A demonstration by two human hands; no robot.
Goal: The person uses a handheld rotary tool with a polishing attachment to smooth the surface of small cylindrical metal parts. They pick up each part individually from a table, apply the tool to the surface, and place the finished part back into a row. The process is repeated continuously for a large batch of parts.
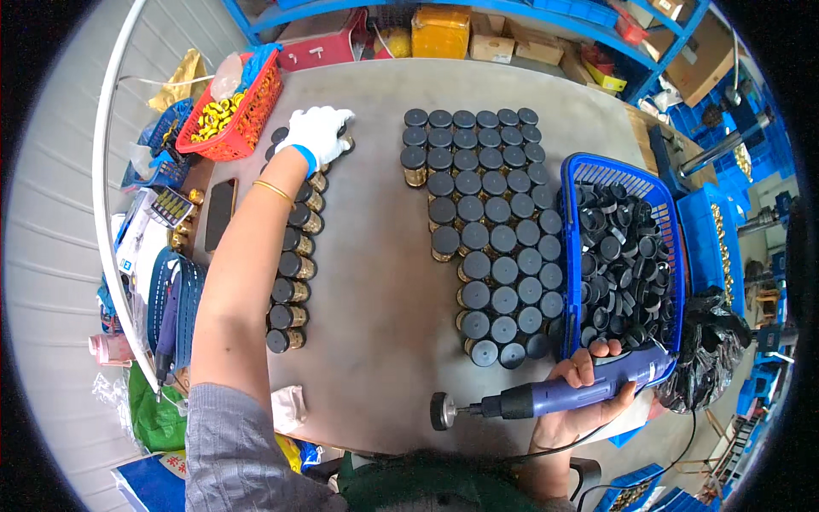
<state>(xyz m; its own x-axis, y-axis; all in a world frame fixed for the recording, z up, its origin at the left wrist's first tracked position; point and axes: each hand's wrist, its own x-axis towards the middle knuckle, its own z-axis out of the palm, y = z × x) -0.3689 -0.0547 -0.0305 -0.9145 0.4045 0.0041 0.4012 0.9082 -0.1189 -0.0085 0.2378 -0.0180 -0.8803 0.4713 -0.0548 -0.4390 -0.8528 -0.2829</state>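
My left hand [317, 135], in a white glove, is at the far end of the left column of black-capped brass fittings [299, 266]. Its fingers curve round a capped fitting [346, 143] there, partly hiding the pieces beneath. Bare, my right hand [589, 397] is wrapped round a purple electric screwdriver [554, 397] near the front right. The tool lies nearly level, its round black head [442, 411] pointing left above the table edge. A larger block of upright fittings with black caps [495, 209] stands in rows right of centre.
A blue basket [570, 282] of loose black caps stands right of the block. At the back left is a red basket [256, 115] with yellow-and-black parts. A phone [221, 213] lies near the left edge, a white cloth [288, 408] at the front. A second purple screwdriver [167, 328] hangs left.
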